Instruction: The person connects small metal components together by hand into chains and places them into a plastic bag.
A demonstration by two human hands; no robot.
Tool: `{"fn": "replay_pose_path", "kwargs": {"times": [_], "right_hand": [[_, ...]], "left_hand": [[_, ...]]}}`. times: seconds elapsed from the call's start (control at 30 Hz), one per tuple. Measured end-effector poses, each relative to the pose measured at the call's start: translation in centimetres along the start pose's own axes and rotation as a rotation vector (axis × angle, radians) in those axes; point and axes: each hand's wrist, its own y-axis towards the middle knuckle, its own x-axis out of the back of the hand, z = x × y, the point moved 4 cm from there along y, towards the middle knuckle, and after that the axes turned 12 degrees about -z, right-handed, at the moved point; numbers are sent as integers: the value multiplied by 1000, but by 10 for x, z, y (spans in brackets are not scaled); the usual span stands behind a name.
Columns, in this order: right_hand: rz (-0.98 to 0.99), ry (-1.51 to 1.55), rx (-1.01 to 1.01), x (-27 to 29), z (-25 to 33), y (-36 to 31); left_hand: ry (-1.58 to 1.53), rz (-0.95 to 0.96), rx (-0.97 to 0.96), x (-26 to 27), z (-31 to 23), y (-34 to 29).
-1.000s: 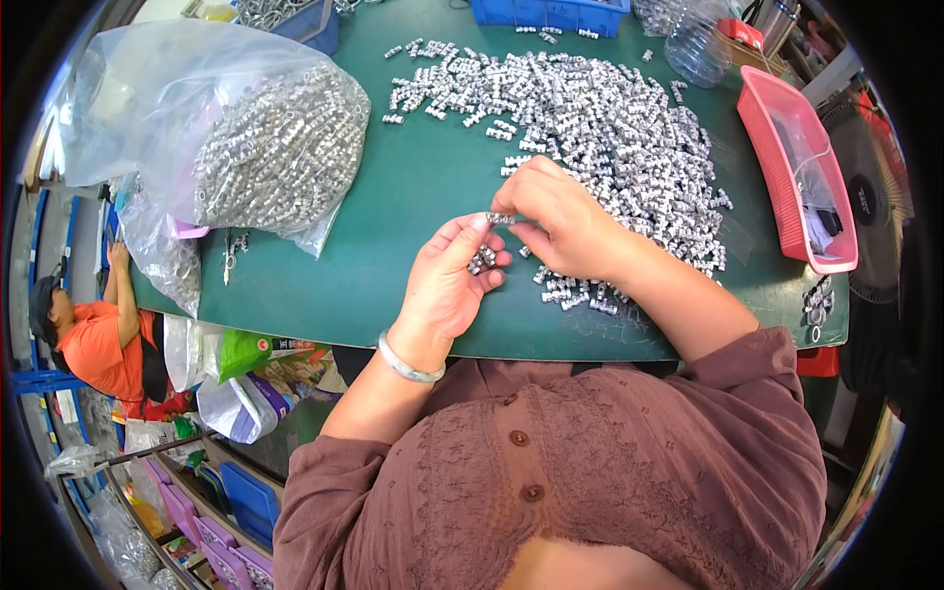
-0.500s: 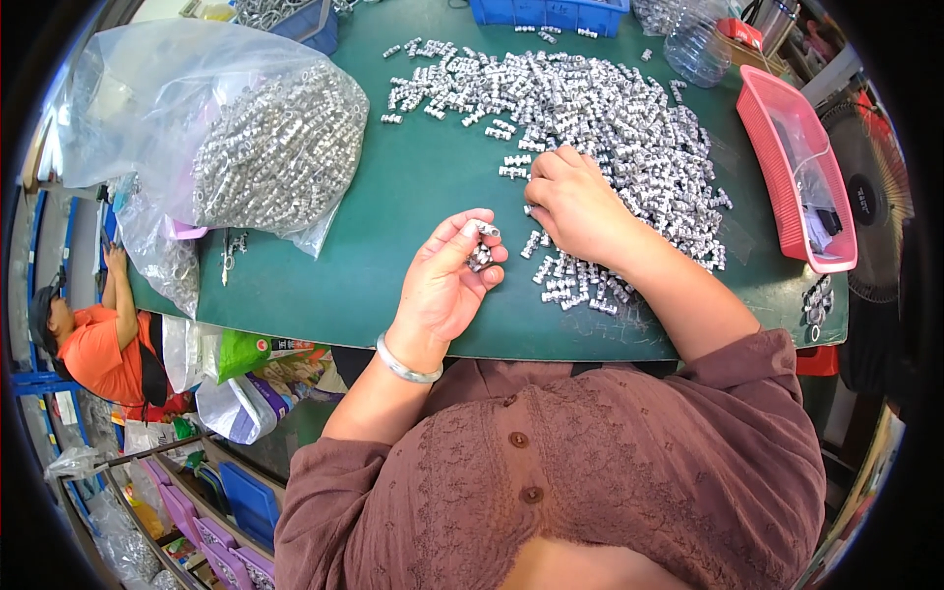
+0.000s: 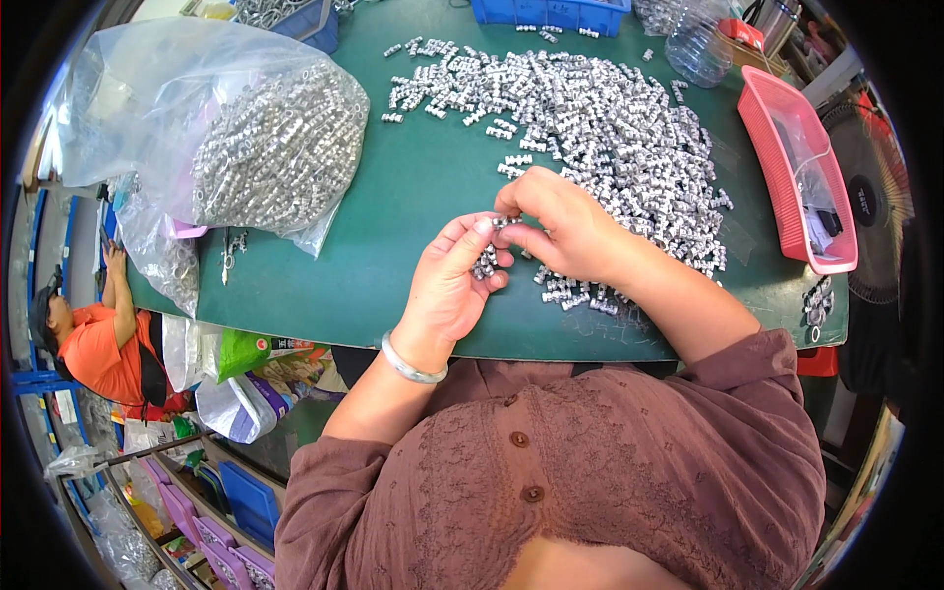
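My left hand (image 3: 448,283), with a bangle (image 3: 411,366) on its wrist, is closed around several small silvery metal fittings (image 3: 486,262) in its curled fingers. At its thumb and fingertips sits another ribbed metal fitting (image 3: 506,222). My right hand (image 3: 568,231) meets it there, thumb and fingers pinched on that piece; its fingers partly cover the piece. A wide pile of the same short, ribbed fittings (image 3: 610,128) spreads on the green tabletop (image 3: 324,295) beyond and beside my right hand. Some loose fittings (image 3: 565,293) lie under my right forearm.
A clear plastic bag (image 3: 285,147) full of metal pieces stands at the left. Blue bins (image 3: 551,12) are along the far edge. A pink basket (image 3: 787,167), a clear plastic jar (image 3: 698,49) and a fan (image 3: 865,197) are at the right. Another person (image 3: 98,349) stands at far left.
My right hand has moved left and nearer, from the edge of the pile to my left hand's fingertips, where it now pinches a fitting. My left hand has barely moved.
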Motion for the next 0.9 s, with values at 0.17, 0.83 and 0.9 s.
{"fn": "replay_pose_path", "kwargs": {"times": [0.17, 0.83, 0.9], "right_hand": [[3, -6, 11, 5, -4, 2], [86, -768, -162, 4, -33, -5], [52, -720, -111, 5, -32, -6]], "left_hand": [[-50, 5, -5, 3, 1, 2], [-217, 20, 71, 4, -2, 1], [-144, -35, 51, 5, -1, 0]]}}
